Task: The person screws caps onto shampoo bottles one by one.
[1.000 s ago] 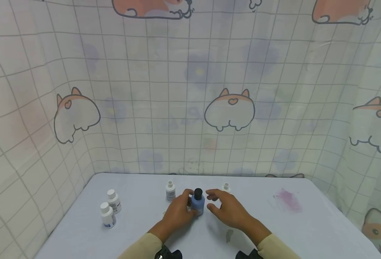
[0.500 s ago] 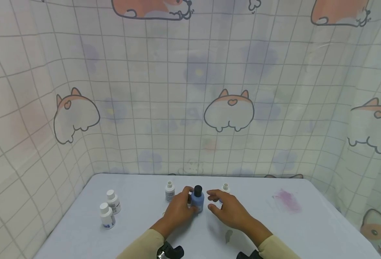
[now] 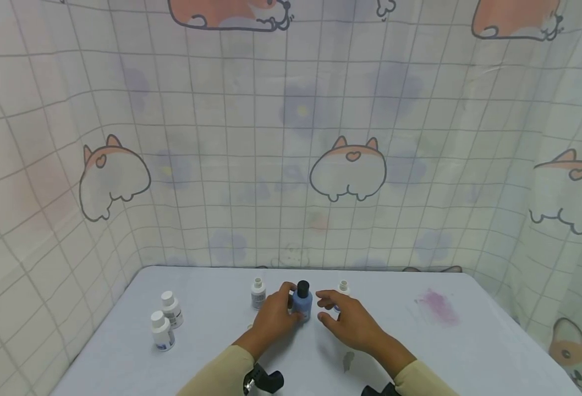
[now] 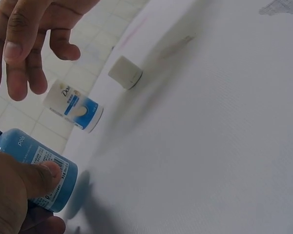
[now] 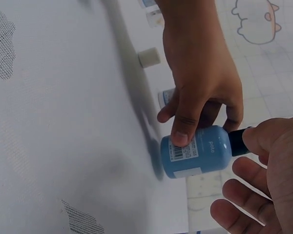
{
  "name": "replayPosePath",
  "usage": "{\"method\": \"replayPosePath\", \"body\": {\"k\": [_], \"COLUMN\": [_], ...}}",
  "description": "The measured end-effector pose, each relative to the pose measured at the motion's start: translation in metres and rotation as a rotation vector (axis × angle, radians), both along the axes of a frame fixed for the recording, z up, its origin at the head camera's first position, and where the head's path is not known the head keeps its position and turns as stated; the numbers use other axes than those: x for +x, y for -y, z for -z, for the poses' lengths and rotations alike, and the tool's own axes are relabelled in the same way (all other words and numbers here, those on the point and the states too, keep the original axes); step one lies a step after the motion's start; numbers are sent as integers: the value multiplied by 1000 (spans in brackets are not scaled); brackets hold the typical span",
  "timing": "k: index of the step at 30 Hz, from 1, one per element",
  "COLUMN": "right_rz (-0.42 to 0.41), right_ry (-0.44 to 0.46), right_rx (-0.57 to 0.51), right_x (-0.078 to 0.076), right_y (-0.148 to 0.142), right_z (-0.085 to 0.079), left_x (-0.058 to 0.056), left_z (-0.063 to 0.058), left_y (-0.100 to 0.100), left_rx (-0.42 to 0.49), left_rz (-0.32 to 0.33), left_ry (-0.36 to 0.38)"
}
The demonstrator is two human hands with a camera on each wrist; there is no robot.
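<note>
A blue bottle [image 3: 302, 306] with a black cap [image 3: 303, 288] is gripped by my left hand [image 3: 275, 314], thumb across its label. In the left wrist view the bottle's base stands just over its shadow on the table. My right hand [image 3: 352, 319] is to the right of the bottle, fingers loosely bent and holding nothing. In the right wrist view its thumb overlaps the black cap. Behind this hand stands an uncapped white bottle [image 3: 343, 287] with a blue-and-white label, partly hidden. A white cap [image 4: 125, 72] lies near that bottle in the left wrist view.
Another uncapped white bottle [image 3: 258, 293] stands behind my left hand, and a white cap [image 5: 149, 57] is near that hand. Two capped white bottles [image 3: 163, 331] stand at the table's left. A patterned curtain [image 3: 251, 165] hangs behind the white table [image 3: 469, 341], which has a pink stain.
My left hand has raised the blue bottle slightly and moved it a little away from me. The right hand stays almost where it was. The head view has shifted slightly.
</note>
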State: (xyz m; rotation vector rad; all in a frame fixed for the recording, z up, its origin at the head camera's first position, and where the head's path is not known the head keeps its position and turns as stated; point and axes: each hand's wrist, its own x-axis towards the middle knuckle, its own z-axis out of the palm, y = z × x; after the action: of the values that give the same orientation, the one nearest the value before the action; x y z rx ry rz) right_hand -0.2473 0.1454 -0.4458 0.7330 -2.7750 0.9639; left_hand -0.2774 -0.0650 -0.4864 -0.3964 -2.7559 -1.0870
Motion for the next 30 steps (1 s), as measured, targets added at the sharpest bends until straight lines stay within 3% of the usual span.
{"method": "replayPosePath", "body": {"k": [10,30], "right_rz": [3,-15], "right_ry": [-14,-21], "right_rx": [-2,-15], "right_x": [0,-1], "right_y": [0,-3], "right_z": [2,5], "left_x": [-9,-12], "left_z": [1,4], "left_y": [-4,-6], "left_rx": [-16,-2], "left_rz": [-14,-31], "left_ry": [3,11]}}
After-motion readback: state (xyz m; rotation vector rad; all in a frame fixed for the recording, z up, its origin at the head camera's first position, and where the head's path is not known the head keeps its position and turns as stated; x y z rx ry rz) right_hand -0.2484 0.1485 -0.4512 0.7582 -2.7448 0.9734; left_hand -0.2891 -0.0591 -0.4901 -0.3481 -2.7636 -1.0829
